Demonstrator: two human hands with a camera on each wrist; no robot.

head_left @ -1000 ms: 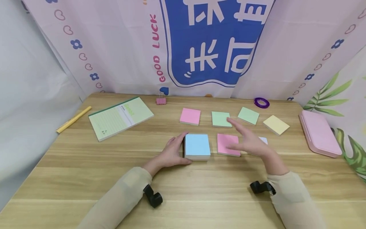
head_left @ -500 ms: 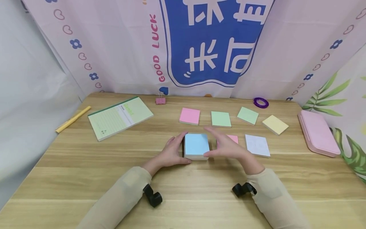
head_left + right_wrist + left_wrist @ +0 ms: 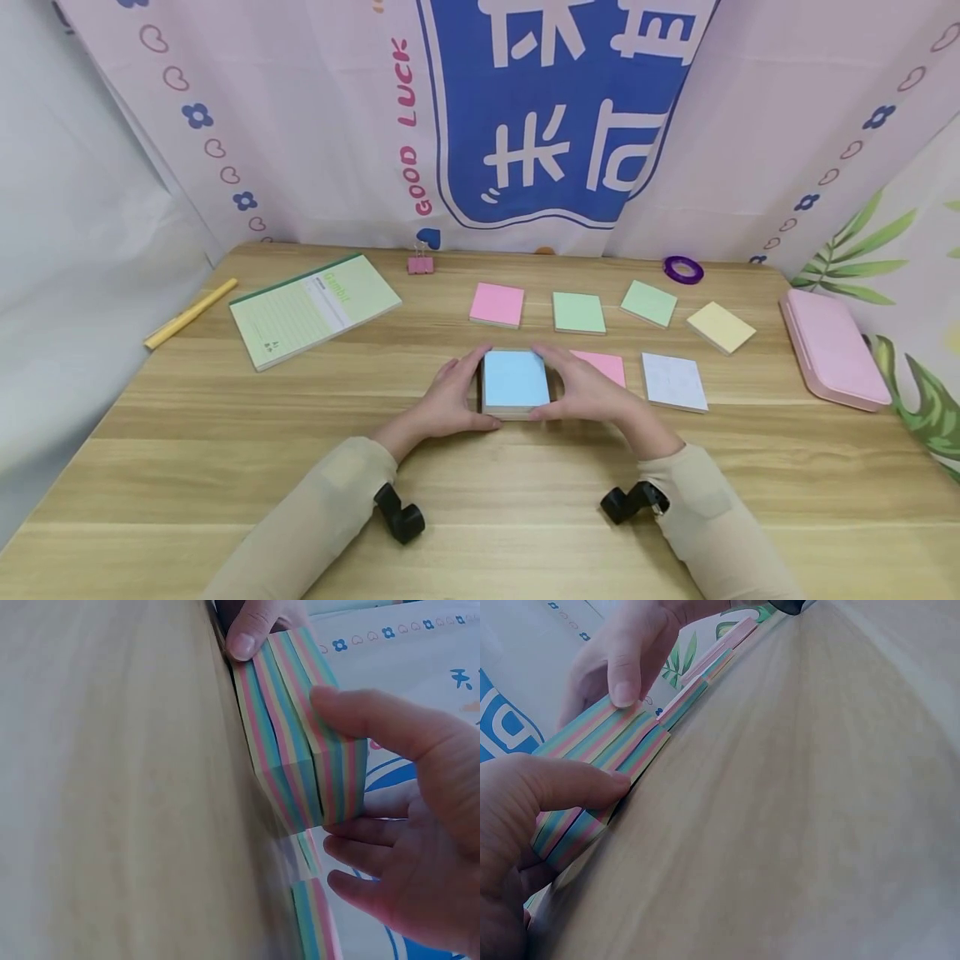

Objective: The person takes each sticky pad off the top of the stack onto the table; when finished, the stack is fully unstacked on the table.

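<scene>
A stack of sticky note pads [image 3: 516,379] with a blue top sheet sits on the wooden table; its striped pink, blue and yellow sides show in the right wrist view [image 3: 289,727]. My left hand [image 3: 446,402] grips its left side, thumb along the near face low down and fingers round the back. On the right side my right hand [image 3: 588,393] holds the upper part of the stack, thumb [image 3: 360,712] on the near face. A pink pad [image 3: 606,365] lies partly hidden behind the right hand. Right of it is a white pad [image 3: 673,382].
Behind lie a pink pad [image 3: 497,304], two green pads [image 3: 578,313] and a yellow pad [image 3: 721,327]. A notebook [image 3: 315,312], yellow stick-like object [image 3: 191,313] and pink binder clip [image 3: 421,264] are left; purple tape [image 3: 682,269] and a pink case [image 3: 835,350] right.
My right hand has moved left from over the right-hand pads to the blue-topped stack and now holds its right side. The white pad is uncovered. My left hand has stayed in place.
</scene>
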